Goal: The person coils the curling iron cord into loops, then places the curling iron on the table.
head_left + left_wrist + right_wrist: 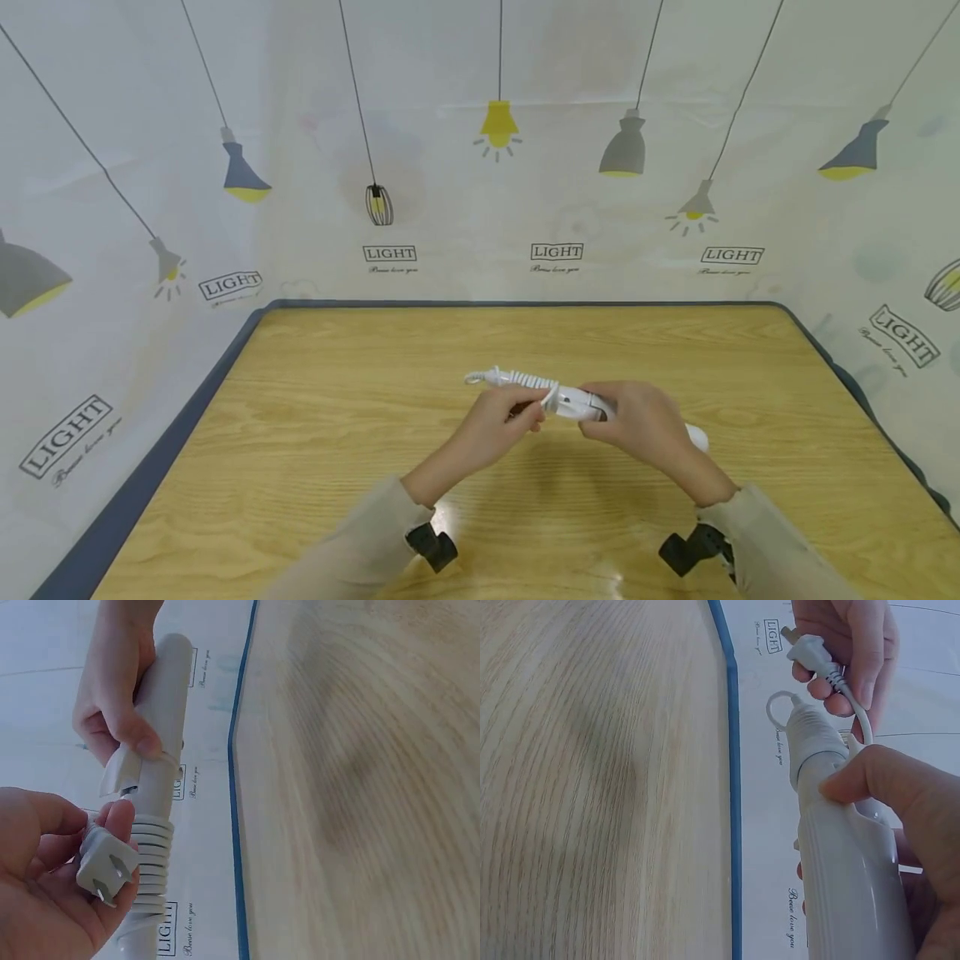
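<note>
A white curling iron (576, 405) is held up over the table, tilted slightly. Its white cord (154, 859) winds in several coils around the handle end, with a small loop at the tip. My right hand (643, 419) grips the body, thumb across it near the lever (120, 774). The rounded end sticks out past that hand. With thumb and fingers, my left hand (498, 421) pinches the two-pin plug (106, 861) at the cord's free end, beside the coils. In the right wrist view, the plug (811, 654) points away from the iron.
Below the hands lies a wood-grain table (337, 375) with a dark blue edge (525, 303). A pale backdrop (450, 192) printed with hanging lamps and lettering stands around its back and sides. Each wrist carries a small black camera mount (432, 547).
</note>
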Demonstrator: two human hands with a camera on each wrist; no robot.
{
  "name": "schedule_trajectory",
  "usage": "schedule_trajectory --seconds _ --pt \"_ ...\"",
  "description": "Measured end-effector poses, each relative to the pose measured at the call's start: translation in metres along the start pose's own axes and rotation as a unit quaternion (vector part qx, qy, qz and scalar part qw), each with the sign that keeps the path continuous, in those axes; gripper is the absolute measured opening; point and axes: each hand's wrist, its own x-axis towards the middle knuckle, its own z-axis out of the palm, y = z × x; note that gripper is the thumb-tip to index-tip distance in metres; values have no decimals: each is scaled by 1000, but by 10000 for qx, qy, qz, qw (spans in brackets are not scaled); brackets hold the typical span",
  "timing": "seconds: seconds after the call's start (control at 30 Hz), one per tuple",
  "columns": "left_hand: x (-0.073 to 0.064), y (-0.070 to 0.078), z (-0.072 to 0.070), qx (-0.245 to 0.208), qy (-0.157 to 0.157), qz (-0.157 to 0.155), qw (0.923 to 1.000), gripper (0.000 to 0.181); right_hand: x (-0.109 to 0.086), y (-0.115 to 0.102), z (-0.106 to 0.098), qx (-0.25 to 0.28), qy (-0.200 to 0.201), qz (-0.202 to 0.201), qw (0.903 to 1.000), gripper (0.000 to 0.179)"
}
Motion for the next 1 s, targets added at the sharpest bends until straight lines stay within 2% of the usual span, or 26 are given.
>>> schedule_trajectory --seconds 0.07,0.17,0.3,0.4,0.47,0.63,0.8,0.93,1.0 --pt "0 -1 3 -167 209 -29 9996 26 0 1 0 -7 77 -45 10000 38" --pt "-5 9 5 -475 508 -84 9975 20 1 1 0 -77 208 -78 9997 38" --pt "-7 2 8 -922 636 -137 9936 17 2 0 -2 -115 293 17 9995 40" --pt "-4 -16 13 -1240 578 -127 9905 19 2 -2 -5 -74 314 73 9995 41" --pt "-4 -18 14 -1477 480 -125 9878 20 1 -2 -6 -37 337 86 9994 40" --pt "-6 -13 12 -1969 155 -336 9797 23 -1 -4 -10 204 395 133 9989 39" --pt "-6 -9 13 -2099 8 -450 9767 24 -2 -5 -12 461 448 149 9978 38" --pt "-2 -25 18 -2201 -100 -353 9748 24 -3 -6 -12 743 384 206 9963 38" --pt "0 -33 19 -2287 -264 -254 9728 25 -4 -7 -14 911 311 220 9951 39"
